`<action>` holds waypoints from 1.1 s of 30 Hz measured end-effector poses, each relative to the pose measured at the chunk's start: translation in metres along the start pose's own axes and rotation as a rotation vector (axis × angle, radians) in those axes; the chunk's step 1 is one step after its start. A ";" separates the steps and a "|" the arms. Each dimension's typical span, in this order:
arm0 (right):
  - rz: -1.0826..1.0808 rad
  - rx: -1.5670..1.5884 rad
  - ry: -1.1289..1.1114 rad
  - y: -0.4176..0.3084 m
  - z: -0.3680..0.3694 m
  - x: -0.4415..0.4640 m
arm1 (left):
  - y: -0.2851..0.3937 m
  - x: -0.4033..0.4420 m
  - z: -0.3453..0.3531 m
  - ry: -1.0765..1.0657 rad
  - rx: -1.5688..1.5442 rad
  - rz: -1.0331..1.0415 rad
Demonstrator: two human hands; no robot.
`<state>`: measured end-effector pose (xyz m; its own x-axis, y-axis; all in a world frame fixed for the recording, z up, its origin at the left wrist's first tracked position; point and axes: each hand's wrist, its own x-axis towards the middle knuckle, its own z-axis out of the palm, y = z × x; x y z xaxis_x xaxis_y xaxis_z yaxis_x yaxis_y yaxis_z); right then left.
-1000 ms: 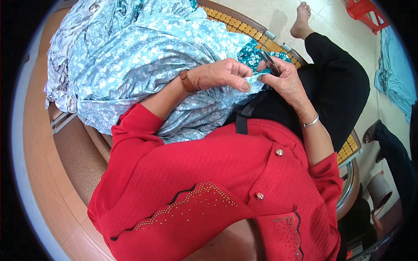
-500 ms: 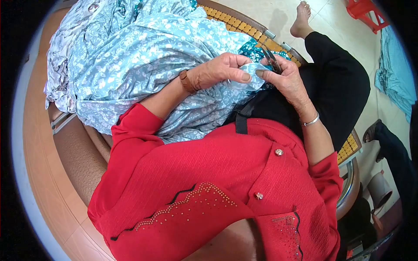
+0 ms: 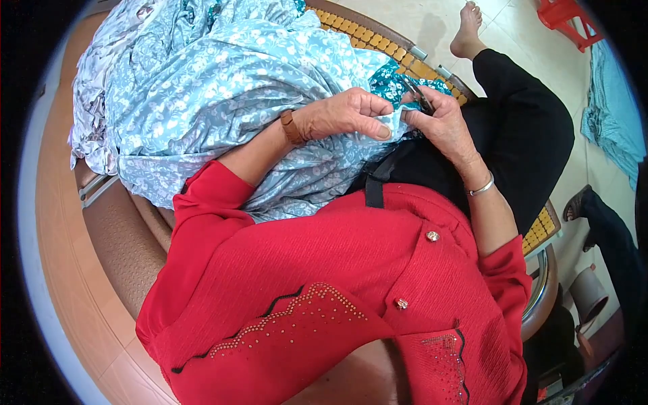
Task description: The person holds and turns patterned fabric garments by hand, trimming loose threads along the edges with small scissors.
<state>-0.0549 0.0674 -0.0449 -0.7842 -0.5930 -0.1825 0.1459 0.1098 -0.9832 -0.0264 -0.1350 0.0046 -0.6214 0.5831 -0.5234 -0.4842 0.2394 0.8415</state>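
Observation:
A large pile of light blue fabric with white flowers (image 3: pixel 223 88) spreads over my lap and to the left. My left hand (image 3: pixel 351 115), with a brown band at the wrist, pinches an edge of this fabric between thumb and fingers. Just right of it, my right hand (image 3: pixel 439 121), wearing a silver bangle, is closed around small dark thread snips (image 3: pixel 420 96), their tips pointing up and left. The right thumb is close to the pinched edge; whether it touches the cloth I cannot tell. Darker teal floral fabric (image 3: pixel 386 82) shows behind both hands.
I sit on a brown padded seat (image 3: pixel 125 236) with a yellow beaded mat (image 3: pixel 358 34). A red plastic stool (image 3: pixel 565 20) stands at the upper right, near hanging blue cloth (image 3: pixel 613 115). Another person's dark-clad leg (image 3: pixel 611 236) is at the right edge.
The cloth between my hands has shifted, showing a narrower light edge and more teal fabric behind. My right thumb has drawn slightly right, and the snips have tilted a little.

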 end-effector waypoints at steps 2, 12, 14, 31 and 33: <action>0.009 -0.006 -0.005 0.000 0.000 0.000 | -0.001 0.000 0.002 0.017 -0.024 0.003; -0.028 -0.143 -0.019 0.008 0.001 0.002 | -0.017 0.006 0.004 0.070 -0.035 0.032; -0.030 -0.183 -0.031 0.008 0.001 0.002 | -0.017 0.007 0.004 0.047 -0.020 0.040; -0.031 -0.199 -0.027 0.008 0.002 0.002 | -0.016 0.006 0.004 0.040 0.013 0.056; -0.026 -0.204 -0.036 0.009 0.003 0.002 | -0.015 0.005 0.005 0.043 0.014 0.049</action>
<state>-0.0535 0.0644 -0.0539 -0.7634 -0.6256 -0.1609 -0.0017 0.2510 -0.9680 -0.0195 -0.1317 -0.0100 -0.6700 0.5604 -0.4869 -0.4443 0.2228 0.8677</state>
